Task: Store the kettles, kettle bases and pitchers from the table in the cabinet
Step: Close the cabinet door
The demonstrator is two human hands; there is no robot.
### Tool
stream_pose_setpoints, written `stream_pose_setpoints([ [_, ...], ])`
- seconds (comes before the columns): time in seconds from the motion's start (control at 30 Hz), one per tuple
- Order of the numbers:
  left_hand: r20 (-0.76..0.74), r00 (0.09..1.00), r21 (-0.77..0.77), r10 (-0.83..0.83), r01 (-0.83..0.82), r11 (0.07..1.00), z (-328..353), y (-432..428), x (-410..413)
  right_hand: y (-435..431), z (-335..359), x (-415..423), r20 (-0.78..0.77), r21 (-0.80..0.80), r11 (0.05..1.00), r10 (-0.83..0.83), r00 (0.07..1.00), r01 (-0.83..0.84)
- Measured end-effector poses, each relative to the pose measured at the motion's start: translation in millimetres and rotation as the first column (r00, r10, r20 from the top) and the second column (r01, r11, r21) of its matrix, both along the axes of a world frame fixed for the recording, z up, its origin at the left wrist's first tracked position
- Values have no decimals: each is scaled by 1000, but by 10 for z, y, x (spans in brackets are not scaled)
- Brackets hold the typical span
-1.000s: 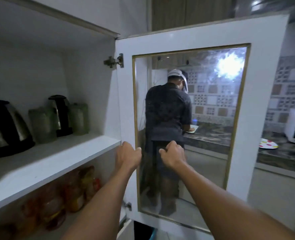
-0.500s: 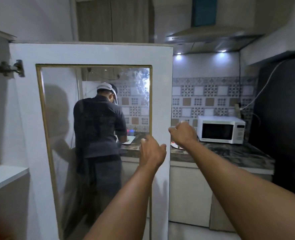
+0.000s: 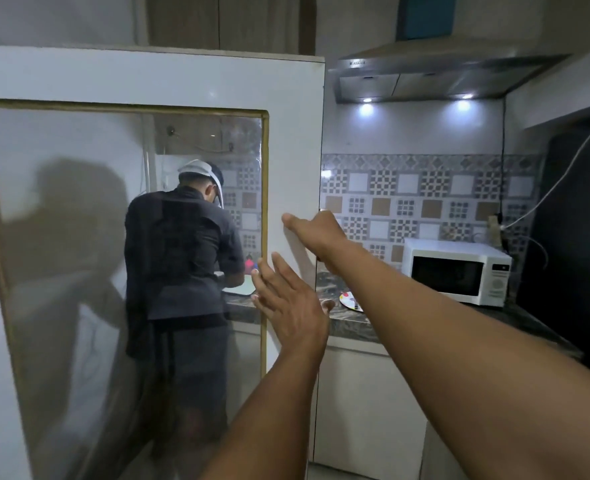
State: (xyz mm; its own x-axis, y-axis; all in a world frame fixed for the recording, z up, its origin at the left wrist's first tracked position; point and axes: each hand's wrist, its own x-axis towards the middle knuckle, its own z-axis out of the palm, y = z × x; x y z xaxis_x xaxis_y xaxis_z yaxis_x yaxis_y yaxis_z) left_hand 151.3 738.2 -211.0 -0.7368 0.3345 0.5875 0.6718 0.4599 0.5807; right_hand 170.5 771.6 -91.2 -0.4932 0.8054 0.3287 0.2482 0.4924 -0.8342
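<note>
Seemingly near the end, the person works on the cabinet door: the right hand curls its grip on the door's free edge, while the left hand hovers beside it, fingers spread apart, holding nothing. No kettles, bases or pitchers show; shutting the door looks like what remains.

Cabinet door blocks left (glass-paned); open room right, above counter.

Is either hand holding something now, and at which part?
The right hand grips the cabinet door at its free edge. The left hand is open and holds nothing.
</note>
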Motion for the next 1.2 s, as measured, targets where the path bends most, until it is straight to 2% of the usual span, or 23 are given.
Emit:
stream_pose_setpoints([
  [0.17, 31, 999, -52, -40, 42, 998, -29, 78, -69, 138, -41, -64, -18, 33, 999, -8, 1000, 9],
  [0.37, 80, 995, -43, -62, 66, 997, -12, -133, 123, -64, -103, 101, -51, 109, 994, -25, 998, 31],
  [0.57, 91, 993, -33, -69, 73, 997, 3, -709, 474, -612, -125, 469, -26, 182, 983, -27, 999, 31],
  [0.73, 95, 995, 89, -40, 32, 995, 24, -1452, 843, -1399, -175, 788, -35, 280, 960, 1, 999, 9],
  [0.83, 97, 995, 165, 25, -41, 985, 103, -2029, 1033, -1970, -166, 955, -55, 320, 946, 65, 996, -44],
  [0.97, 90, 990, 244, 107, -127, 961, 263, -2834, 1187, -2687, -112, 1135, -16, 357, 913, 217, 976, -197],
  [1.1, 166, 962, 237, 215, -251, 939, 385, -3532, 1260, -3344, -21, 1209, 16, 394, 856, 356, 934, -333],
  [1.2, 228, 928, 239, 294, -346, 907, 422, -4025, 1267, -3846, 124, 1127, -18, 374, 817, 480, 877, -440],
])
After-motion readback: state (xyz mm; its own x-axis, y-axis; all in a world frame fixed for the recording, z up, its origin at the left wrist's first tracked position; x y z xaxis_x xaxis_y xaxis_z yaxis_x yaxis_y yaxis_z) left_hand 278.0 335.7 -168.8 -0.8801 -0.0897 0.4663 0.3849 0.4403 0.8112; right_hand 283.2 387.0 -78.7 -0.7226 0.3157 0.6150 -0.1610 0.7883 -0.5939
